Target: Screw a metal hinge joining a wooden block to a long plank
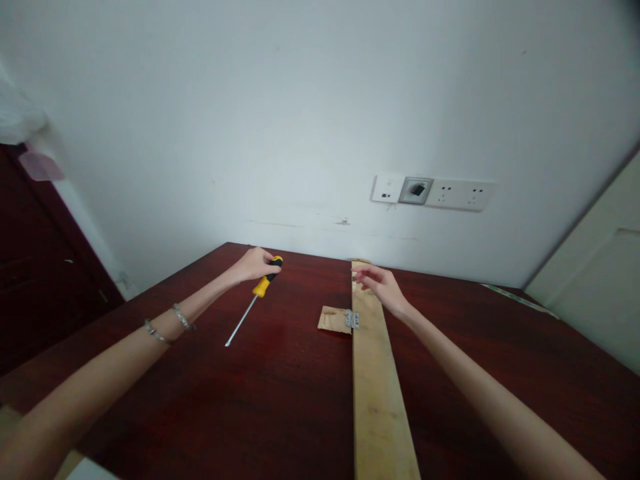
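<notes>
My left hand (256, 264) is closed round the black-and-yellow handle of a screwdriver (261, 287). Its metal shaft slants down to the left, the tip pointing away from the plank. Over the far end of a long pale wooden plank (377, 387) is my right hand (380, 285), its fingers loosely bent and apart, with nothing visible in them. A small metal hinge (353, 319) spans the plank's left edge and a short wooden piece (334, 319) beside it. Whether the right fingertips touch the plank is unclear.
The plank lies lengthwise on a dark red table (280, 400), its far end close to a white wall (300, 120). Sockets and a switch panel (460, 194) are on the wall. A thin strip (520, 300) lies at the table's back right, near a pale door-like panel (600, 267).
</notes>
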Demonstrator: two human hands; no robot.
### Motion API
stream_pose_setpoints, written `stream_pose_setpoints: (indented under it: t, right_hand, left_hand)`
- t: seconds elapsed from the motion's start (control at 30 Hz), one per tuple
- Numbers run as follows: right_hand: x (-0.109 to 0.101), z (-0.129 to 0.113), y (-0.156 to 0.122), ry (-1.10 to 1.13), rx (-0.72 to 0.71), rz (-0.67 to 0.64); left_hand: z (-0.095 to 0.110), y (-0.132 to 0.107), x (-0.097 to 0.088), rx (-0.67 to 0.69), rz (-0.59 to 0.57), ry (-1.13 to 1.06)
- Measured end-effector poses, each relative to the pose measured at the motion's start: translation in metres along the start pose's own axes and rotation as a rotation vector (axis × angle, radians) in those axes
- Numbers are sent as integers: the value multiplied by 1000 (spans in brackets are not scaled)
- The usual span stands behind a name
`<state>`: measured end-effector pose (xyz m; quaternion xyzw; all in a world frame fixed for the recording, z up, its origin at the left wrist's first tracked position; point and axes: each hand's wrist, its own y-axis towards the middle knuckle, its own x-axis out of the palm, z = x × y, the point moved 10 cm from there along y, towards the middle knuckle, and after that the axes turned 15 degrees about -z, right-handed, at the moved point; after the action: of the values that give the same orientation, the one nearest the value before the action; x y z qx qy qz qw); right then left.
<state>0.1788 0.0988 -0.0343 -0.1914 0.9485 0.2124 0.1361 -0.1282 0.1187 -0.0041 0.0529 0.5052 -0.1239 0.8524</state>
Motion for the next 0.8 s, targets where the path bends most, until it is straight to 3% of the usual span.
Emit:
stream_pose_setpoints:
  t: [0.23,0.33,0.43,0.63,0.8]
  right_hand:
    - [19,-51,35,-31,-17,-162]
    - [18,-64,41,-110,-2,-187]
    - [15,-84,40,-183,-75,-194]
    - [10,-113,21,-320,-207,-133]
    - [3,-113,13,-370,-223,-24]
  left_hand:
    - [83,39,-1,352,176,-345]
    - [117,42,4,485,226,-425]
    - [146,36,5,599,260,-466]
    - [181,21,2,707,292,-534]
    - [190,17,7,720,281,-558]
